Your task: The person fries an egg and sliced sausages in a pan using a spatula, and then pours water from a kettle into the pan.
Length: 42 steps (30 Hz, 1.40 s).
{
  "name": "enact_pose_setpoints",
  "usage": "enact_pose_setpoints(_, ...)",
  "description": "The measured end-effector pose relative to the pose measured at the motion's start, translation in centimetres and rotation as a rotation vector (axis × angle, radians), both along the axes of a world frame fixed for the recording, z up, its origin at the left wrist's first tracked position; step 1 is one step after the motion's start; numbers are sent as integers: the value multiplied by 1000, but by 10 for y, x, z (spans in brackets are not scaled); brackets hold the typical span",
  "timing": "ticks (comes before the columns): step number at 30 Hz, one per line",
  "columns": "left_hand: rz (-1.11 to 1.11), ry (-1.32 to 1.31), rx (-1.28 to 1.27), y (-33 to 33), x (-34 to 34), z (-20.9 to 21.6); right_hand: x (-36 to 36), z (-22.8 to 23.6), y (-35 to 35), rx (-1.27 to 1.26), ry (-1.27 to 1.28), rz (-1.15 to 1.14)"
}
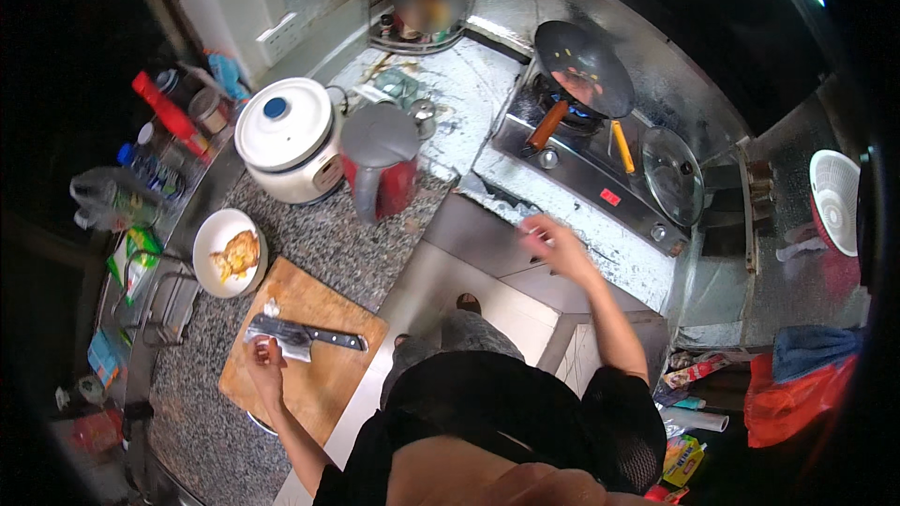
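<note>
knife, just one, lies on one wooden board on the desk, its blade right at the curled fingers of the left hand. the right hand hangs half-curled before the stove; i cannot tell if either grips anything. beyond are one bowl, one white cooker, one red kettle and one wok.
</note>
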State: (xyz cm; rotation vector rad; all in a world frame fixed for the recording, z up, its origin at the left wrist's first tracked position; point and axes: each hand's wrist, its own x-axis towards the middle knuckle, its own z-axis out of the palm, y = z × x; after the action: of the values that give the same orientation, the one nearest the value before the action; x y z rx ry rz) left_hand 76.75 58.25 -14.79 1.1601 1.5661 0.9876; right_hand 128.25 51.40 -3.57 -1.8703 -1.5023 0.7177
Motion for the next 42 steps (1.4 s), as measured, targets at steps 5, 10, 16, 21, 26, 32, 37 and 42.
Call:
enact_pose_setpoints(5, -372, -133, 238, 76, 151, 66, 118, 59, -19, 269, -610, -438)
enact_pose_setpoints(10, -837, -121, 321, 137, 375, 136, 221, 30, -11, 133, -519, -535)
enact_pose_setpoints(16, -910, 62, 835, 188, 600, 177, 270, -1, 26, -23, -127, -409)
enact_pose_setpoints(21, -783, 290, 1043, 218, 734, 176, 326, 42, -2, -73, -276, -596)
enact_pose_setpoints(26, -752, 211, 906, 249, 702, 157, 318, 107, -34, 19, -590, -522)
enact_pose_setpoints(32, -447, -101, 329, 242, 545, -6, 311, 100, -38, -29, -694, -471)
enact_pose_setpoints(37, -2, -251, -155, 226, 499, -96, 324, 86, 20, 66, -645, -449)
enact_pose_setpoints(42, 189, 261, 414, 290, 466, -200, 320, 79, 44, 11, -719, -415)
